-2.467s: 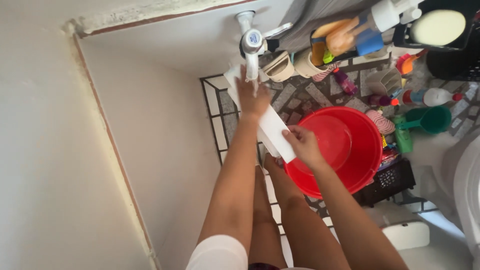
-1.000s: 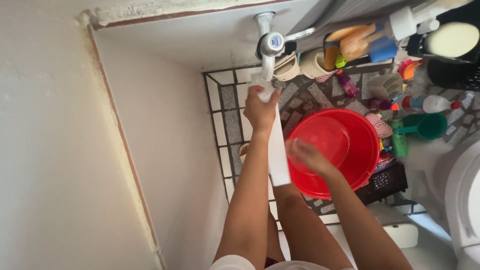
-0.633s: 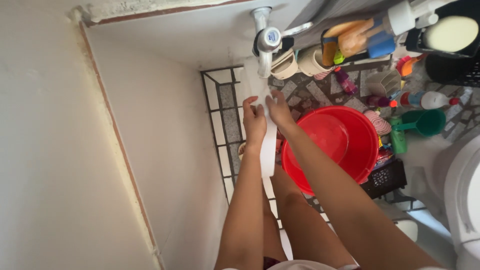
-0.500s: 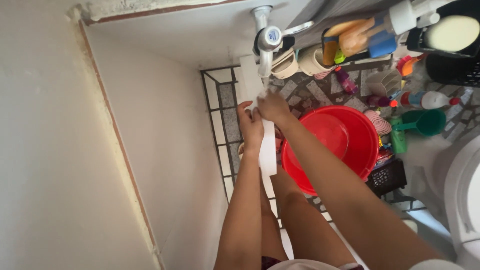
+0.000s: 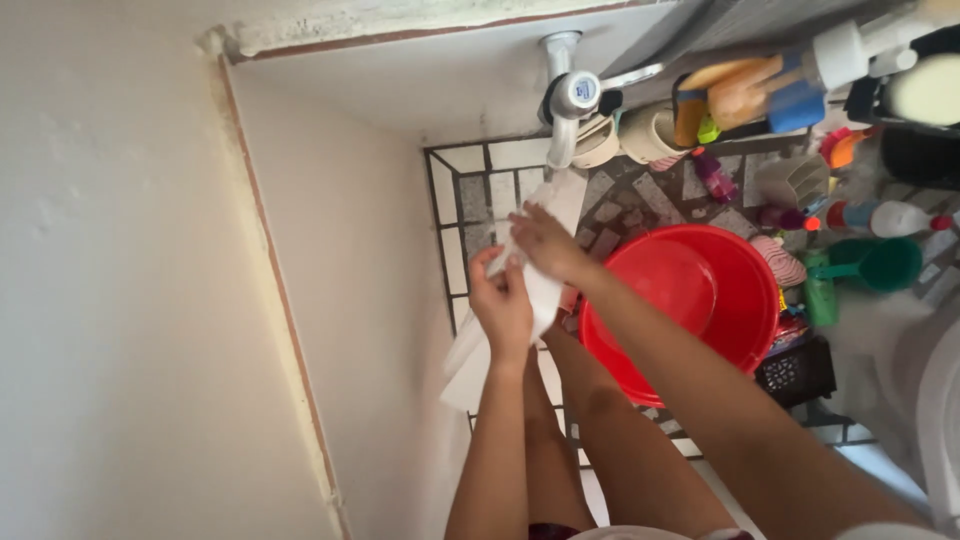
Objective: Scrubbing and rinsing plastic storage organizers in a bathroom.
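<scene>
A small washroom with plain cream walls and a floor (image 5: 470, 215) of grey and white tiles lies below, crowded along its far edge with bottles, cups and a green scoop (image 5: 880, 262). A wall tap (image 5: 566, 105) juts out above, and a red basin (image 5: 700, 305) stands on the floor just right of the person's legs. Both hands meet under the tap on a long white strip (image 5: 540, 290), which runs slantwise from the spout down toward the near left. The left hand (image 5: 503, 305) is closed round the strip's middle, fingers wrapped about it; the right hand (image 5: 543, 243) presses on it just above, nearer the tap, fingers curled over its upper part. The strip's lower end hangs free below the left hand.
</scene>
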